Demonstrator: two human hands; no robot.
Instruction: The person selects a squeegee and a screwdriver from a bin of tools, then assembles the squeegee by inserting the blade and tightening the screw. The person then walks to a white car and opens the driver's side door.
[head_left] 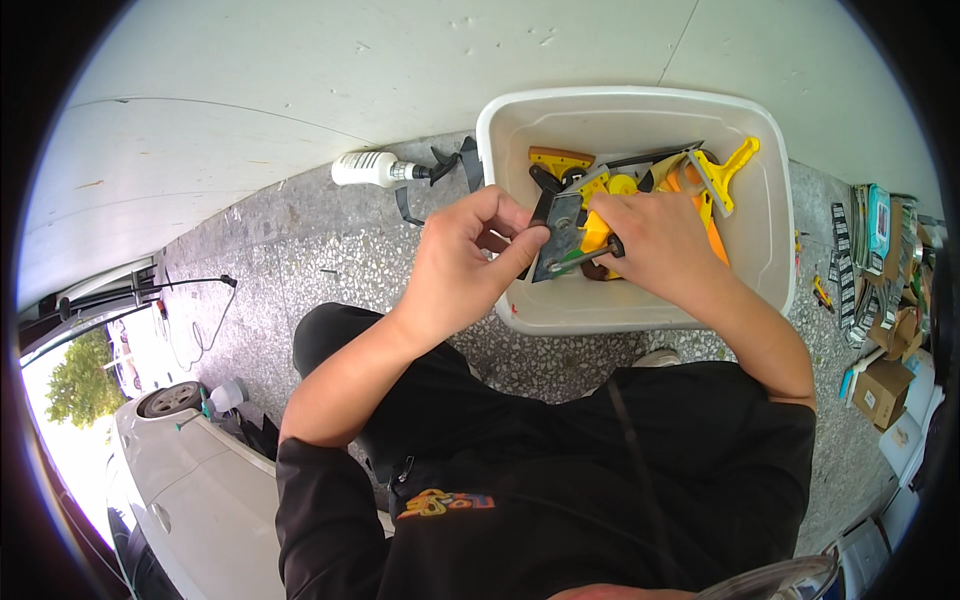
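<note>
A car (190,490) is cut off lower left; a white spray bottle (365,169) lies upper left. Mid-frame, over the bin (752,250), my left hand (465,250) pinches a scraper (565,222); my right hand (655,235) grips, partly hiding, its yellow handle (595,230). Far right: indistinct clutter (895,265).

Yellow handle (596,232), partly hidden in right hand (660,240). Just left of it, flat dark grey plate (564,222), surface marked, tilted above pale bin (640,93); join to handle unclear. Black strip (541,209) along plate's left side, pinched in left hand (468,245). Slim rod (580,261) slanting across plate's lower part, dark end near right hand.
</note>
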